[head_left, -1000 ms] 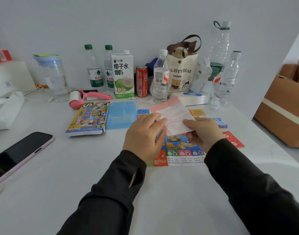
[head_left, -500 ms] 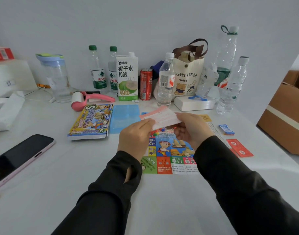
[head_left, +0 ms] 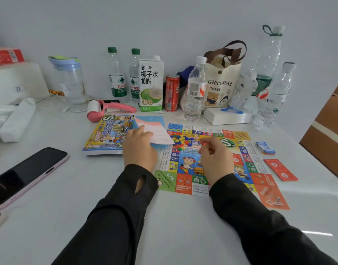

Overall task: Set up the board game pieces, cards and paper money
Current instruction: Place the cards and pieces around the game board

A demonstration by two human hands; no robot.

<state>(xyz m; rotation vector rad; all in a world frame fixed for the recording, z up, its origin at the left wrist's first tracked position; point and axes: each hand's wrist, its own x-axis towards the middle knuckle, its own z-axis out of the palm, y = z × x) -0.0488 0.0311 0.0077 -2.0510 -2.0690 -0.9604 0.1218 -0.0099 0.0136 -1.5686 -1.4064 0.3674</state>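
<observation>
The colourful game board (head_left: 185, 180) lies flat on the white table. A heap of small coloured pieces (head_left: 180, 140) sits near its top middle. My left hand (head_left: 139, 150) pinches a pink-and-white paper sheet (head_left: 158, 131) over the blue tray (head_left: 151, 119), beside the game box (head_left: 106, 135). Above the board's centre hovers my right hand (head_left: 216, 156), its fingers loosely curled and holding nothing. A small blue card pack (head_left: 265, 148) and red cards (head_left: 281, 169) lie right of the board. An orange card (head_left: 237, 159) lies on the board.
Along the back wall stand water bottles (head_left: 195, 88), a coconut-water carton (head_left: 151, 85), a red can (head_left: 172, 92), a tote bag (head_left: 220, 85), a pitcher (head_left: 71, 83) and a pink lint roller (head_left: 108, 109). A phone (head_left: 28, 174) lies left, a cardboard box (head_left: 328, 131) right.
Both hands held the paper sheet above the board. My right hand has let go and dropped toward the board, while my left hand carried the sheet left over the blue tray.
</observation>
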